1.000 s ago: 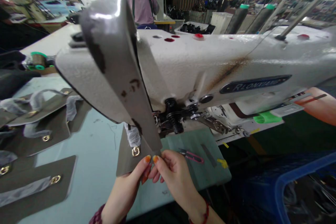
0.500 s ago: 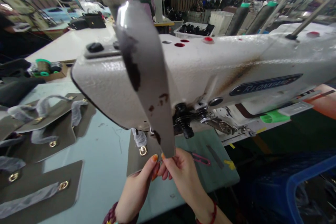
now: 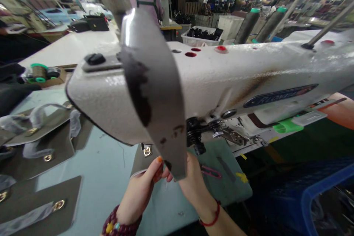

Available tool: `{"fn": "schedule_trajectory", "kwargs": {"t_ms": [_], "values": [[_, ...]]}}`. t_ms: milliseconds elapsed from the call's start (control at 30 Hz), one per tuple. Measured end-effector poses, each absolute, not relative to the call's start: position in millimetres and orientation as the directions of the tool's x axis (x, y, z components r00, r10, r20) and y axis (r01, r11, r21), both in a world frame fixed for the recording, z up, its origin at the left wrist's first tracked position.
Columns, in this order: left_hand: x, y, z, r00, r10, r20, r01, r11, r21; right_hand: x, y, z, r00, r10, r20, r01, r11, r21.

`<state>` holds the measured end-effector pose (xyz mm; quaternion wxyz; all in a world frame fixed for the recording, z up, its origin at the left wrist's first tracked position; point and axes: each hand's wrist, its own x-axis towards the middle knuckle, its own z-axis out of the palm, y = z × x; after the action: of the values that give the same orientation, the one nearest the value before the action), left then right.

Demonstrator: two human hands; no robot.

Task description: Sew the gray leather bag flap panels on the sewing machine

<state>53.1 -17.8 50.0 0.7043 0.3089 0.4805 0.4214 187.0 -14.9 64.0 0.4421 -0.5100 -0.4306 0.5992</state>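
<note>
In the head view a white sewing machine [image 3: 210, 77] stands before me, with a worn metal lever [image 3: 157, 88] hanging in front of it. Below its head lies a dark grey flat panel [image 3: 140, 163] with a gold buckle [image 3: 147, 151]. My left hand [image 3: 141, 188] is closed at the panel's near edge, thumb against curled fingers; whatever is pinched is too small to make out. Close beside it, my right hand [image 3: 195, 184] has its fingers bent in toward the left fingertips. The lever's lower end covers much of those right fingers. The needle area is hidden.
Several grey panels [image 3: 59, 156] with plastic-wrapped straps lie on the left of the pale table [image 3: 102, 188]. Pink-handled snips [image 3: 211, 171] rest right of my hands. A blue crate [image 3: 305, 195] stands low at the right. A person [image 3: 145, 0] is at work behind the machine.
The view has shifted a little, so the machine and lever appear lower. The panel's buckle sits nearer the machine head, its wrapped strap now hidden. Both hands stay close together, slightly farther forward.
</note>
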Motion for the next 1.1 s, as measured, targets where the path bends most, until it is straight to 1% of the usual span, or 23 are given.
{"fn": "schedule_trajectory", "kwargs": {"t_ms": [100, 167, 233, 367, 467, 600, 767, 900, 1000, 1100], "values": [[51, -12, 49, 0.185, 0.89, -0.416, -0.281, 0.454, 0.846, 184, -10, 57, -0.087, 0.96, -0.266, -0.118, -0.275, -0.954], [49, -10, 47, 0.115, 0.891, -0.44, -0.261, 0.454, 0.852, 181, -8, 51, -0.086, 0.958, -0.273, -0.146, -0.284, -0.948], [47, -8, 45, 0.041, 0.889, -0.456, -0.234, 0.452, 0.861, 180, -8, 48, -0.091, 0.96, -0.265, -0.134, -0.275, -0.952], [47, -3, 44, -0.029, 0.904, -0.428, -0.213, 0.412, 0.886, 182, -11, 49, -0.078, 0.962, -0.26, -0.097, -0.267, -0.959], [47, 0, 44, -0.037, 0.906, -0.423, -0.194, 0.409, 0.892, 185, -17, 48, -0.066, 0.966, -0.249, -0.125, -0.255, -0.959], [45, 3, 40, -0.015, 0.893, -0.451, -0.16, 0.443, 0.882, 187, -24, 43, -0.068, 0.97, -0.232, -0.149, -0.239, -0.959], [45, 4, 35, -0.018, 0.888, -0.459, -0.153, 0.451, 0.879, 185, -31, 38, -0.108, 0.962, -0.249, -0.167, -0.265, -0.95], [49, 2, 33, -0.055, 0.901, -0.429, -0.147, 0.418, 0.896, 186, -35, 39, -0.142, 0.953, -0.268, -0.157, -0.288, -0.945], [56, 1, 34, -0.111, 0.903, -0.415, -0.149, 0.397, 0.906, 188, -38, 40, -0.158, 0.951, -0.267, -0.149, -0.29, -0.945], [66, -4, 38, -0.223, 0.883, -0.412, -0.129, 0.392, 0.911, 191, -41, 40, -0.165, 0.951, -0.263, -0.153, -0.288, -0.945]]}}
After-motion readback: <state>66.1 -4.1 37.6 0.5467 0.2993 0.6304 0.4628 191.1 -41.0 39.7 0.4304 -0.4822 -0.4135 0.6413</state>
